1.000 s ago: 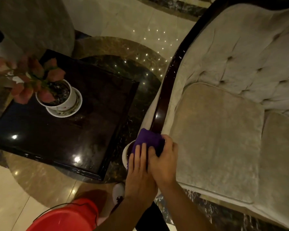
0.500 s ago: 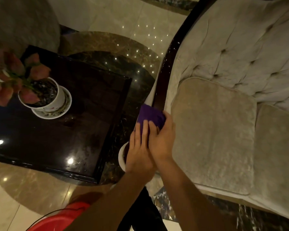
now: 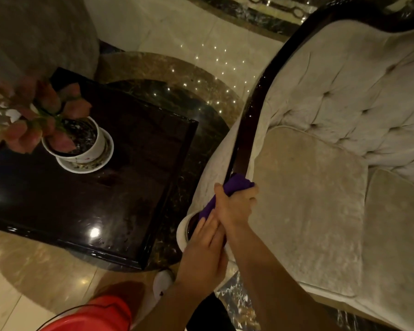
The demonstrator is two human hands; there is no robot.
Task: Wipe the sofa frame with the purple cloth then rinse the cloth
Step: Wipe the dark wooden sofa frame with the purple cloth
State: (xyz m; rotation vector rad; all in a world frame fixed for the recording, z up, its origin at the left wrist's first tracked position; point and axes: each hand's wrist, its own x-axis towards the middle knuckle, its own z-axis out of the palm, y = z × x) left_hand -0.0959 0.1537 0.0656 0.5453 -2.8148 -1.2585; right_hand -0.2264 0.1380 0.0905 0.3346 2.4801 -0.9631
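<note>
R hand [image 3: 234,206] now wraps purple cloth [image 3: 237,185] round dark sofa frame [image 3: 246,132], was flat on top. L hand [image 3: 206,237] slid back, fingers at cloth's tail end.

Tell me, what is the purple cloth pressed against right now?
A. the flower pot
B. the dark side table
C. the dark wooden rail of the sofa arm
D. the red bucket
C: the right hand grips the purple cloth around the sofa frame.
</note>
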